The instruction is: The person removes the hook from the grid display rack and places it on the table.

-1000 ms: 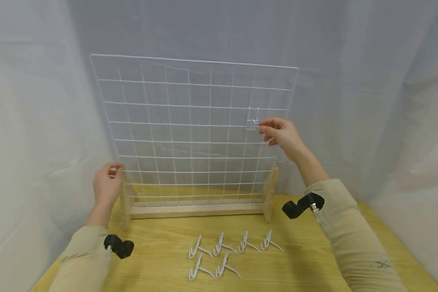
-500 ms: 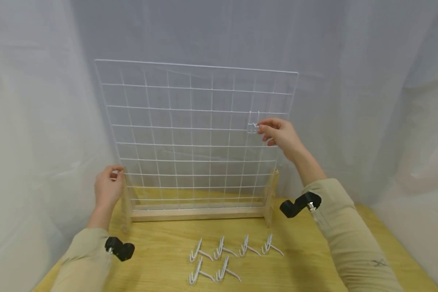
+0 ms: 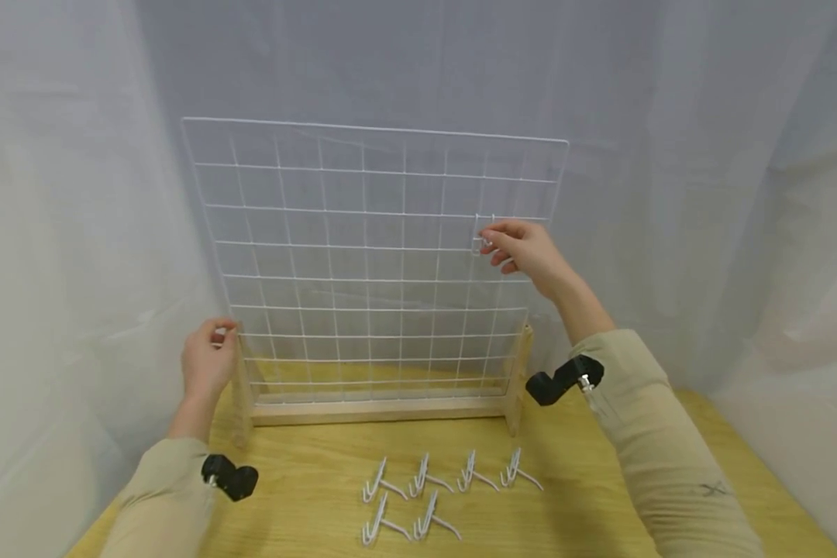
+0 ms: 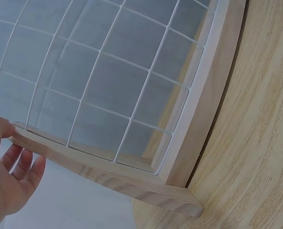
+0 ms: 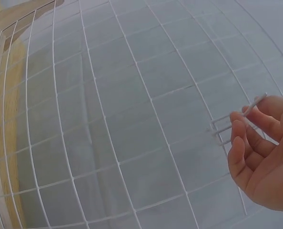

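Note:
A white wire grid panel (image 3: 384, 248) stands upright in a wooden stand (image 3: 377, 411). On its upper right part sits a white wire hook (image 5: 255, 104), its two top ends at a horizontal wire of the grid. My right hand (image 3: 530, 252) pinches the hook's prong between thumb and fingers, which cover part of the hook in the head view. At the other side, my left hand (image 3: 208, 360) grips the top of the stand's left upright (image 4: 84, 164), thumb on one face and fingertips at the other.
Several more white hooks lie in two rows on the wooden table (image 3: 307, 480) in front of the stand; one hook (image 3: 514, 470) is at the right end of the back row. White sheeting (image 3: 669, 194) hangs behind and at both sides.
My right hand has shifted slightly left along the hook's prong, covering more of the hook. The head view has tilted a little, so the grid appears lower. My left hand keeps its place on the upright.

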`<state>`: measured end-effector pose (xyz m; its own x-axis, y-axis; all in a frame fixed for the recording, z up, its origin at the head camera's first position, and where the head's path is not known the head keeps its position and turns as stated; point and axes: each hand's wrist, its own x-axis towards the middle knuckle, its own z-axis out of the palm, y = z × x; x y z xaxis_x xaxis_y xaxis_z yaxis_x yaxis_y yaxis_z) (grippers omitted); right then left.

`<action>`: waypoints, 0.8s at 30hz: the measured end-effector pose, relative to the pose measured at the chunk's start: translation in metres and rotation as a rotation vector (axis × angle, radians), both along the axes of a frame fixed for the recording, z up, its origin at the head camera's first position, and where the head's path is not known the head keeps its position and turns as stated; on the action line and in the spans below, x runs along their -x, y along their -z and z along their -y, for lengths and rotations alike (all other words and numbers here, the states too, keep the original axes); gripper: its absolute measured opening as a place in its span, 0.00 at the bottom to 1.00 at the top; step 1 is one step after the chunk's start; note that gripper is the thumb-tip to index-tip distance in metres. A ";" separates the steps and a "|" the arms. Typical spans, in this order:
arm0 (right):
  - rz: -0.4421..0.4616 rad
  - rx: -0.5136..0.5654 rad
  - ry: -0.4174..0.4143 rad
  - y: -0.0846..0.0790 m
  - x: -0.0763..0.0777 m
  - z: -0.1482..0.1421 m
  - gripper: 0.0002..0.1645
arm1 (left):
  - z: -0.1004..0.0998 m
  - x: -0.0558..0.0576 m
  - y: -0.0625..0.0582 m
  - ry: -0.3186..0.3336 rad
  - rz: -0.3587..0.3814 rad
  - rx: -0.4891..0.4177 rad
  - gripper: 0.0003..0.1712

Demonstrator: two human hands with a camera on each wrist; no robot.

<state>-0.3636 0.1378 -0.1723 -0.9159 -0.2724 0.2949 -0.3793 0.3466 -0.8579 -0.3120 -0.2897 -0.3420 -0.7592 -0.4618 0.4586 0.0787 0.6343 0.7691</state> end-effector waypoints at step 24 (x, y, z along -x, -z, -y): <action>0.175 0.332 -0.070 -0.005 -0.005 0.007 0.13 | -0.007 0.004 0.001 0.016 -0.018 -0.015 0.15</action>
<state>-0.3590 0.1313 -0.1669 -0.9428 -0.2517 0.2187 -0.2303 0.0172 -0.9730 -0.3162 -0.2825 -0.3431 -0.7582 -0.4570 0.4651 0.1025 0.6209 0.7772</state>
